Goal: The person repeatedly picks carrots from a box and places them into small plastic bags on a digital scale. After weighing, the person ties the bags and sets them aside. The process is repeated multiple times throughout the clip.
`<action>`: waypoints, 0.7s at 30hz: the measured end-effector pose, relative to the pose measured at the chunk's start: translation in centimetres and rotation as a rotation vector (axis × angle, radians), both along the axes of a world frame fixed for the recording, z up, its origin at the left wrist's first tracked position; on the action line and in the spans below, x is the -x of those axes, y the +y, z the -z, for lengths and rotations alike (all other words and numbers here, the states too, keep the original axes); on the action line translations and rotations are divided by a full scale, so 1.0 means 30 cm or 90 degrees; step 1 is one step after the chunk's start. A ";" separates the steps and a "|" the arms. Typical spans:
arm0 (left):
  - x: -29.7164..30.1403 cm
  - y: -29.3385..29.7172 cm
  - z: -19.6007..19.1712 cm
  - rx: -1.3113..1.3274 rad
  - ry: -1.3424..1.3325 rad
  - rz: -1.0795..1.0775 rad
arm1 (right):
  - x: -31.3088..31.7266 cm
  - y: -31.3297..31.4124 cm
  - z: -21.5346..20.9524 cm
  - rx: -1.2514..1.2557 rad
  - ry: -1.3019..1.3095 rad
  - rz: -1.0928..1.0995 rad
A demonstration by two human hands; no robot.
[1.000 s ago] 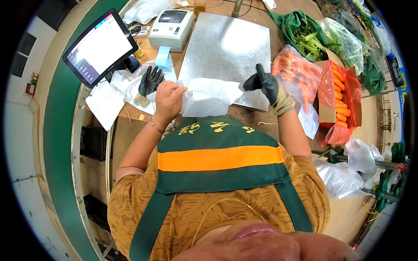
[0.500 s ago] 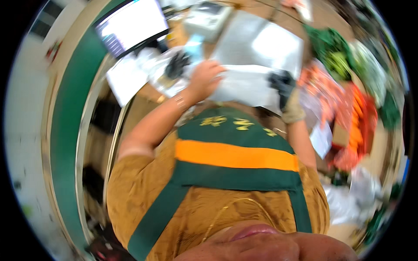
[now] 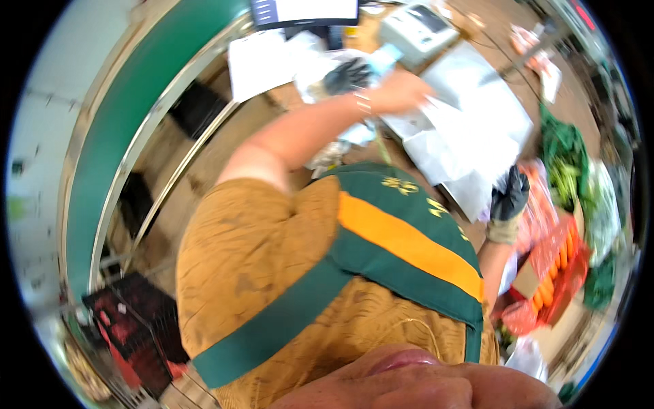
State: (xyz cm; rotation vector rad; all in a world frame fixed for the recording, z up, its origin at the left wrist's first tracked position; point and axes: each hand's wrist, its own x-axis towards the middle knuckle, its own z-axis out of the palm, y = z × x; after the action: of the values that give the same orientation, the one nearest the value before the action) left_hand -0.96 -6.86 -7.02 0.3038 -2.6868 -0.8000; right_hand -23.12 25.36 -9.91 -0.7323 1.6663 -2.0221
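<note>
My bare left hand [image 3: 403, 93] is closed on the left edge of a thin whitish plastic bag [image 3: 463, 136]. On the other side, my right hand [image 3: 511, 194], in a black-palmed glove with a beige cuff, has its fingers curled at the bag's right edge. The bag spreads between both hands, over a shiny flat metal platform [image 3: 507, 102]. Blur hides the left fingertips and just how the right fingers grip. A loose black glove [image 3: 347, 75] lies beyond my left forearm.
A white boxy device [image 3: 417, 33] stands behind the platform, left of it a monitor [image 3: 306, 12] and white papers [image 3: 255, 65]. At right are green leafy vegetables in netting [image 3: 563, 157] and a red bag of carrots [image 3: 555, 273]. A dark crate [image 3: 136, 327] stands lower left.
The view has swung left, so the table things appear shifted right. The bag, earlier pulled into a taut band between my hands, now spreads wider and hangs loosely.
</note>
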 end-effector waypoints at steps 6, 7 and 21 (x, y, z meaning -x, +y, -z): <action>-0.150 -0.318 0.177 -0.001 -0.068 -0.234 | -0.134 -0.123 -0.119 -0.053 -0.031 0.159; -0.120 -0.264 0.142 -0.003 -0.020 -0.257 | -0.116 -0.115 -0.131 -0.109 -0.017 0.164; 0.373 0.180 -0.262 0.181 0.162 0.034 | 0.197 0.164 -0.075 -0.293 0.400 0.245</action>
State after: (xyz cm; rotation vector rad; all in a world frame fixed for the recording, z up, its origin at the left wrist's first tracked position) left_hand -12.15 -1.45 0.84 0.0567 -2.5291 -0.4271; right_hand -29.02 30.28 -7.67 -0.9927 2.6906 -1.5948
